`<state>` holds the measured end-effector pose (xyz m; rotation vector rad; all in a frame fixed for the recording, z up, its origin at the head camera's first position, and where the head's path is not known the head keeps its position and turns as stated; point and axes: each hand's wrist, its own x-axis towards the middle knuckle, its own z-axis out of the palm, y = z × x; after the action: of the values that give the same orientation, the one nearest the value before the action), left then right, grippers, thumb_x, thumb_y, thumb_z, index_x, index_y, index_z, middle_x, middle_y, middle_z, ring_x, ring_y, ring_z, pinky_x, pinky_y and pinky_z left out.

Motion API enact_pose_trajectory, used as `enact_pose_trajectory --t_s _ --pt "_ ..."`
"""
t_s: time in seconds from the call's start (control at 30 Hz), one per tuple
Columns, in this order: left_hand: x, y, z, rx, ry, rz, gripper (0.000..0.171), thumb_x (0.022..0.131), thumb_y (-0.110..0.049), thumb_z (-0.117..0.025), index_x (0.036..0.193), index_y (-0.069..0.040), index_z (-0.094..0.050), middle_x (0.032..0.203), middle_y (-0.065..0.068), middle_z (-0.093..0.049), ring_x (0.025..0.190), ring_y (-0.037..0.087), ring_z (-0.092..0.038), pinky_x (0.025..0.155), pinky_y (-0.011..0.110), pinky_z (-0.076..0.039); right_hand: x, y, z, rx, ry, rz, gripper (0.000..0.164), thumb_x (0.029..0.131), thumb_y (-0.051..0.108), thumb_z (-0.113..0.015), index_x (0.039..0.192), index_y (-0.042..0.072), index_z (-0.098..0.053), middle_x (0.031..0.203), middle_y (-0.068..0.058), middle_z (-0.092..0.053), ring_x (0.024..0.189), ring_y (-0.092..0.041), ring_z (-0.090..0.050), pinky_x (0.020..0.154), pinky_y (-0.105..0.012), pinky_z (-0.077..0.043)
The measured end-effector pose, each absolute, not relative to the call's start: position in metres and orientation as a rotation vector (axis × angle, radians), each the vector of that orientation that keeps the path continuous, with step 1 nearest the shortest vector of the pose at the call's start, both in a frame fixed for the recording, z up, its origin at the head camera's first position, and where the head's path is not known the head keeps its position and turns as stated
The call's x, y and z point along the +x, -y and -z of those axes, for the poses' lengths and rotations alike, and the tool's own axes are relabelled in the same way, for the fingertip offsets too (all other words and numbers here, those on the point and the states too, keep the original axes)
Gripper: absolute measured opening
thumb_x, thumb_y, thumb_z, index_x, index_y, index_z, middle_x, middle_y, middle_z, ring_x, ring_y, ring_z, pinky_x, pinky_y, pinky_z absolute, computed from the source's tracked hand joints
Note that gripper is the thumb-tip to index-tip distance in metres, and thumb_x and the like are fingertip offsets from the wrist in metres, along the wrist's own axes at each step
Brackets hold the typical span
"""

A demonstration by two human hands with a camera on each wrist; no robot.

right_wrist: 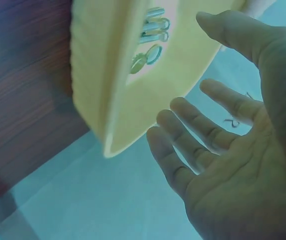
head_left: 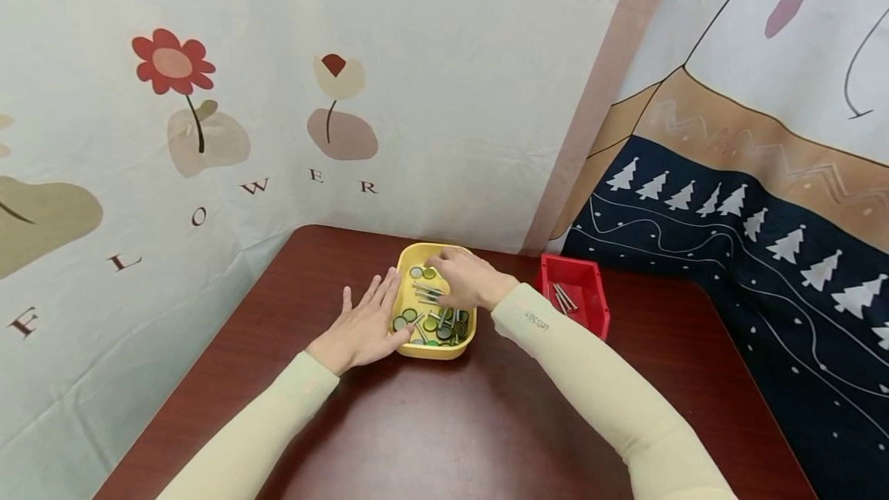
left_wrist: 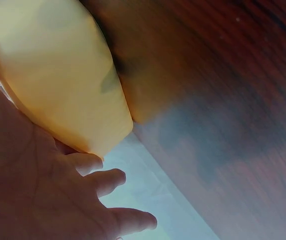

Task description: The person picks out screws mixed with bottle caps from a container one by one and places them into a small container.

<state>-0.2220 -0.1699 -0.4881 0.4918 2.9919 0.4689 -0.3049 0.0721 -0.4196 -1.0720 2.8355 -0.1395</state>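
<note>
A yellow plastic tray (head_left: 432,354) stands on the table with loose round caps (head_left: 410,315) and metal screws (head_left: 427,292) in it. Most of the caps lie in its near half. My left hand (head_left: 364,326) rests against the tray's left side, fingers spread; the left wrist view shows its palm (left_wrist: 38,185) along the tray rim. Over the tray's right side reaches my right hand (head_left: 467,276). In the right wrist view its fingers (right_wrist: 180,122) are loosely bent and apart, with nothing between them. Screws and caps show beyond the rim there.
To the right of the tray sits a red bin (head_left: 603,303) with several long screws (head_left: 564,298) inside; my right forearm passes close in front of it. The brown table (head_left: 333,438) meets a printed cloth backdrop (head_left: 444,99) at the rear.
</note>
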Motion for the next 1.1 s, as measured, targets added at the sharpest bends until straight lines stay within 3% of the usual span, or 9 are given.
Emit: enact_pose_trajectory --t_s 0.5,0.77,0.97,1.1 --pt "-0.223 0.17 0.488 0.487 -2.991 -0.471 0.101 0.116 -0.058 -0.055 0.188 -0.005 -0.009 0.199 0.012 -0.004 0.184 0.046 -0.017 0.135 0.092 -0.008 -0.325 -0.02 0.446 -0.998 -2.747 -0.02 0.068 0.104 0.028 -0.086 0.166 0.013 -0.062 0.154 -0.013 -0.07 0.138 -0.027 -0.071 0.112 -0.044 -0.066" --pt "-0.223 0.169 0.487 0.503 -2.986 -0.463 0.1 0.116 -0.057 -0.055 0.188 -0.005 -0.009 0.199 0.012 -0.004 0.184 0.046 -0.017 0.136 0.092 -0.009 -0.311 -0.01 0.441 -0.827 -2.753 -0.092 0.066 0.107 0.021 -0.083 0.169 0.02 -0.06 0.162 -0.012 -0.068 0.141 -0.027 -0.073 0.109 -0.05 -0.067" --pt "-0.223 0.169 0.486 0.506 -2.987 -0.465 0.1 0.116 -0.057 -0.055 0.188 -0.005 -0.01 0.199 0.012 -0.004 0.184 0.045 -0.017 0.136 0.091 -0.009 -0.31 -0.004 0.444 -0.741 -2.745 -0.127 0.063 0.108 0.021 -0.084 0.167 0.023 -0.061 0.155 -0.01 -0.072 0.13 -0.027 -0.077 0.111 -0.062 -0.064" --pt "-0.223 0.169 0.486 0.509 -2.993 -0.463 0.1 0.115 -0.057 -0.056 0.188 -0.005 -0.011 0.199 0.012 -0.005 0.183 0.046 -0.019 0.136 0.092 -0.01 -0.307 -0.002 0.443 -0.733 -2.738 -0.13 0.052 0.111 0.016 -0.078 0.161 0.021 -0.065 0.147 -0.007 -0.079 0.122 -0.025 -0.078 0.113 -0.063 -0.062"
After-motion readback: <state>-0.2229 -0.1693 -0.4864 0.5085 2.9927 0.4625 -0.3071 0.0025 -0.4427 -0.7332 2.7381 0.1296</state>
